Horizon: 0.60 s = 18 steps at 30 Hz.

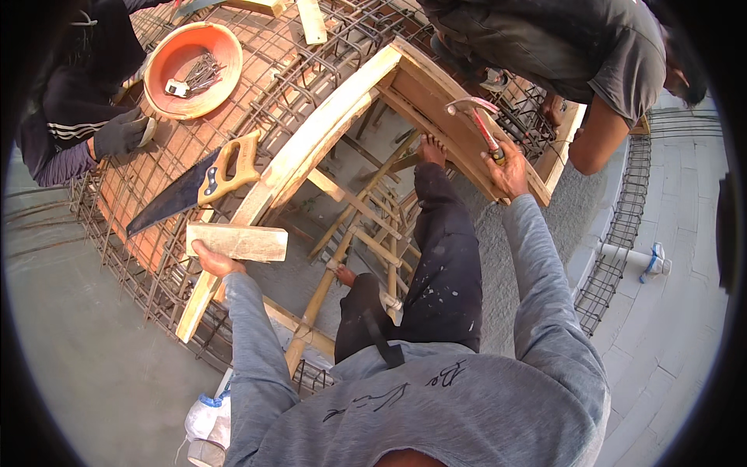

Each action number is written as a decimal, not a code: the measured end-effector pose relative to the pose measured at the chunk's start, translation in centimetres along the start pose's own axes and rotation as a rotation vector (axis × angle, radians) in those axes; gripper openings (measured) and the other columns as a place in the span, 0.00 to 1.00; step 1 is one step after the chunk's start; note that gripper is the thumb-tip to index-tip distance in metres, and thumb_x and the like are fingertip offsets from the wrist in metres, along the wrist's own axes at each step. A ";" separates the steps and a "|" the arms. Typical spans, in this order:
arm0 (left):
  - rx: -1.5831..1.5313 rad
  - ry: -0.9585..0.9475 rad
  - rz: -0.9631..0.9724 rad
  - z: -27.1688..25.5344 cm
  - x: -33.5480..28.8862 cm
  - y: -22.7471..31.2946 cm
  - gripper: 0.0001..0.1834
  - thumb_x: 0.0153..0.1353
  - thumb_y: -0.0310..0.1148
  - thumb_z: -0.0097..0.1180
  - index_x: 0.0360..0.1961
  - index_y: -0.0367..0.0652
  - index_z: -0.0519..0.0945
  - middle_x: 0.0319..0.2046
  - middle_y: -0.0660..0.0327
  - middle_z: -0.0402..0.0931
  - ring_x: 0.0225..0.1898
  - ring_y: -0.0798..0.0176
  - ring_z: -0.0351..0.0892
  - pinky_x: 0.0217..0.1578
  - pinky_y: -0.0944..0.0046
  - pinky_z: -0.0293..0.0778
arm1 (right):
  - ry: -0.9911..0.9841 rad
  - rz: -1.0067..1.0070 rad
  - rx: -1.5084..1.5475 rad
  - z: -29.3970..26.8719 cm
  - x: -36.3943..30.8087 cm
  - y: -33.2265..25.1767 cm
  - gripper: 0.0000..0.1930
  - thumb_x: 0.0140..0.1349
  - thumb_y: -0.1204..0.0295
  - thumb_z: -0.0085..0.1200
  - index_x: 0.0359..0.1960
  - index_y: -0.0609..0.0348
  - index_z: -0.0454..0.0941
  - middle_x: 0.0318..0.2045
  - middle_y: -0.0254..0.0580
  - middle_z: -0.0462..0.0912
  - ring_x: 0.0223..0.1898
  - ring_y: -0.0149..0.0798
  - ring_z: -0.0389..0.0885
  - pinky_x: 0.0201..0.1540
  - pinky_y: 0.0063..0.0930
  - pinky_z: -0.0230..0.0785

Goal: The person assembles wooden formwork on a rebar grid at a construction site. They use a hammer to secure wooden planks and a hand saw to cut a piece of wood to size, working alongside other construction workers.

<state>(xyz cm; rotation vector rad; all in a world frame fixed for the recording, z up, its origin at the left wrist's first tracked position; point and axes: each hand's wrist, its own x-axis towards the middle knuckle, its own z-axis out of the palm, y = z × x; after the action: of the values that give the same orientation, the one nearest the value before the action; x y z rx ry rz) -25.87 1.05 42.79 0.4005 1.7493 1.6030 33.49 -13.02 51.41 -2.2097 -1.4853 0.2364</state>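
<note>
My left hand (216, 261) grips the left part of a short wooden board (247, 243), held over the left side of a curved wooden frame (307, 152). A claw hammer (484, 128) with a reddish handle is closed in my right hand (510, 171). Its head points away from me, above the frame's right side. Just beyond the board lies a handsaw (177, 194) with a tan handle, resting on steel mesh beside the frame. Most of my left thumb and palm is hidden.
An orange basin (162, 70) holds nails. A gloved hand (120, 134) of one person is at left; another person in a dark shirt (545, 39) bends over at right. Bamboo poles (315, 300) cross the opening below. A rebar cage (622, 218) and white pipe (626, 254) lie right.
</note>
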 end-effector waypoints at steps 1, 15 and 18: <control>0.020 -0.069 0.071 0.2 -0.4 0.3 0.30 0.72 0.51 0.47 0.51 0.29 0.80 0.47 0.48 0.82 0.42 0.54 0.85 0.44 0.55 0.81 | -0.032 0.160 -0.111 0.5 0.2 2.8 0.25 0.61 0.65 0.67 0.58 0.60 0.80 0.66 0.45 0.77 0.66 0.53 0.75 0.69 0.40 0.67; 0.536 -0.720 0.446 7.4 -3.0 -3.6 0.35 0.66 0.48 0.54 0.64 0.29 0.73 0.53 0.52 0.79 0.51 0.59 0.78 0.54 0.59 0.72 | 0.154 0.059 -0.278 6.8 1.1 18.0 0.32 0.61 0.46 0.65 0.67 0.30 0.76 0.66 0.28 0.78 0.68 0.47 0.73 0.72 0.52 0.57; 0.397 -0.814 0.429 7.8 -4.4 -4.7 0.53 0.60 0.58 0.61 0.76 0.31 0.58 0.56 0.51 0.77 0.54 0.61 0.76 0.57 0.61 0.71 | 0.175 0.080 -0.290 6.6 1.5 18.2 0.30 0.61 0.48 0.65 0.66 0.31 0.77 0.63 0.29 0.80 0.66 0.44 0.75 0.72 0.44 0.61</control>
<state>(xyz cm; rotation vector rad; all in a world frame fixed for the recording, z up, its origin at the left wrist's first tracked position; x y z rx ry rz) -16.41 2.98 39.89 1.4694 1.3546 1.0750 46.60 -15.43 37.32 -2.4467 -1.4098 -0.1546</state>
